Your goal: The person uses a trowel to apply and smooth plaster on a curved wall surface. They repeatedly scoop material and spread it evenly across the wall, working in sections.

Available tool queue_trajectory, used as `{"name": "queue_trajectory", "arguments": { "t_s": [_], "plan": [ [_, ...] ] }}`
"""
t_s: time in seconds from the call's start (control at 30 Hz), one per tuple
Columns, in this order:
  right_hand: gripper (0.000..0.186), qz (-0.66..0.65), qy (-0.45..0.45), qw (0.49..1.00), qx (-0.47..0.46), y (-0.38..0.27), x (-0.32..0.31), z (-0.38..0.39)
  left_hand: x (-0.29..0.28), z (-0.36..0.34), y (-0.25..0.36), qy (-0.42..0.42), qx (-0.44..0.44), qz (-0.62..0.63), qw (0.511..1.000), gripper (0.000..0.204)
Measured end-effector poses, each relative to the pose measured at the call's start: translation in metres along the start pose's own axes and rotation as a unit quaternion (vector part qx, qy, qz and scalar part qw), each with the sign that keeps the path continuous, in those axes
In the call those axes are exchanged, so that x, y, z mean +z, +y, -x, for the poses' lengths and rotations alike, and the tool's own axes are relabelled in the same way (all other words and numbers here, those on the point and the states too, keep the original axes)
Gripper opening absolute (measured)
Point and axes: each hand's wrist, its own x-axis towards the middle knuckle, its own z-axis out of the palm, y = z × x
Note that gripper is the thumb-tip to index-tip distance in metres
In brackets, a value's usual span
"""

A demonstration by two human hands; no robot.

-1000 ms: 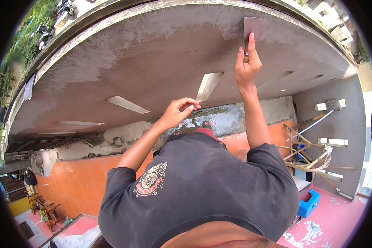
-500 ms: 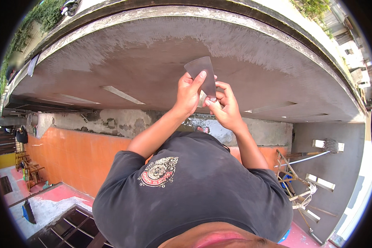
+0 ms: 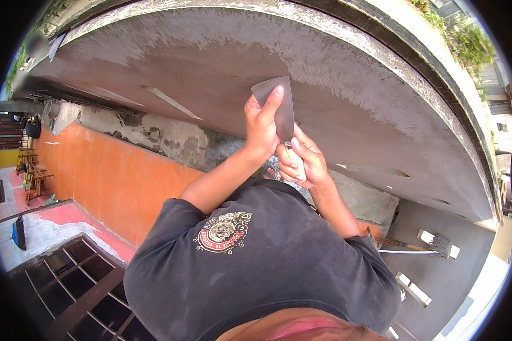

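A putty knife (image 3: 285,116) with a wide grey metal blade is held up in front of the brown-grey plastered wall (image 3: 199,74), its flared edge pointing away from me. My left hand (image 3: 260,126) is closed on the blade, thumb pressed flat against its face near the wide end. Around the handle, just below the blade, the fingers of my right hand (image 3: 306,162) are wrapped; they hide most of it. The plaster is darker and smoother low down, with a paler, streaky band near the top edge.
Narrow slots (image 3: 173,103) run through the plastered wall. An orange wall (image 3: 114,170) stands to the left, with a dark window grille (image 3: 77,284) at lower left. A broom (image 3: 441,245) leans by the grey wall at right. Wooden chairs (image 3: 37,179) stand far left.
My right hand has gone from fingering the handle's top to gripping it. My left hand keeps the blade, its thumb slightly farther up. The view has turned, tilting the walls.
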Motion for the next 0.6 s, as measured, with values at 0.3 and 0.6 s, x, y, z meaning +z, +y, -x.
{"name": "queue_trajectory", "arguments": {
  "t_s": [0.3,0.6],
  "plan": [
    [0.053,0.025,-0.011,1.0,0.009,-0.011,0.008,-0.009,0.007,0.0,0.013,0.016,0.044,-0.007,0.999,0.015],
    [0.052,0.03,-0.009,1.0,0.004,-0.009,0.015,-0.019,0.008,-0.004,0.024,0.008,0.064,-0.028,0.998,0.016]
  ]
}}
